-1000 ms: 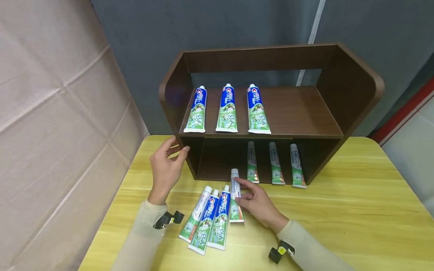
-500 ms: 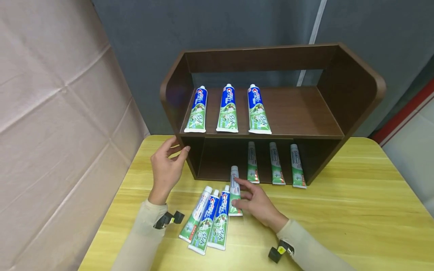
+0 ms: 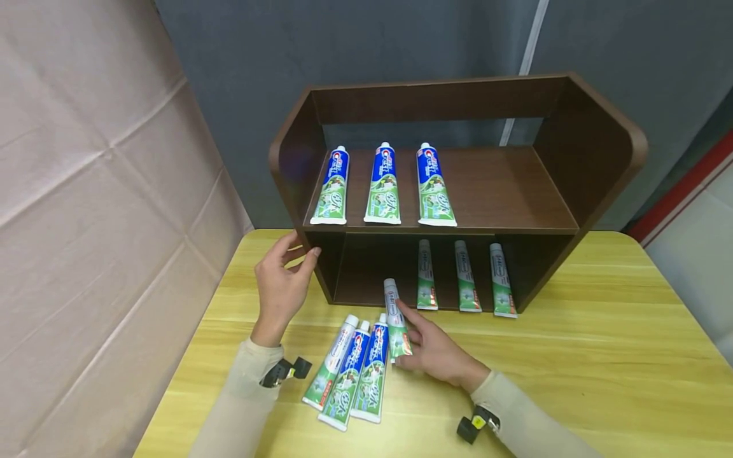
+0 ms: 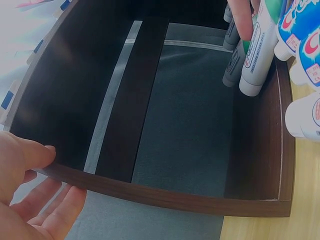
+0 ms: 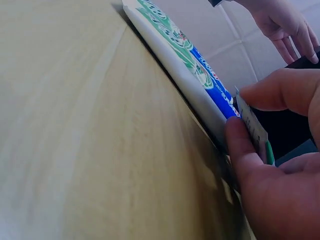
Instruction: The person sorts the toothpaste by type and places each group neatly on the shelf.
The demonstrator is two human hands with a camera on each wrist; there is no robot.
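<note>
In the head view my right hand (image 3: 436,353) pinches a white-and-green toothpaste tube (image 3: 395,323) near its flat end. The tube's cap leans towards the lower compartment of a dark brown shelf (image 3: 515,184). From the right wrist, thumb and fingers close on the tube's crimped end (image 5: 254,131). My left hand (image 3: 283,280) grips the shelf's left side panel; the left wrist view has the thumb inside its edge (image 4: 165,198) and the fingers outside. Beside the held tube lie two blue-and-green tubes (image 3: 371,375) and another white-and-green tube (image 3: 331,364), partly overlapping.
Three blue-and-green toothpaste tubes (image 3: 382,187) lie in a row on the upper level, towards the left. Three white-and-green tubes (image 3: 466,280) lie at the right of the lower compartment. The shelf stands on a yellow wooden table (image 3: 618,356), with a grey curtain (image 3: 240,83) behind.
The held tube has moved forward to the shelf's lower opening, and its cap has swung left. My right thumb has shifted down to the tube's flat end. The left hand stays put.
</note>
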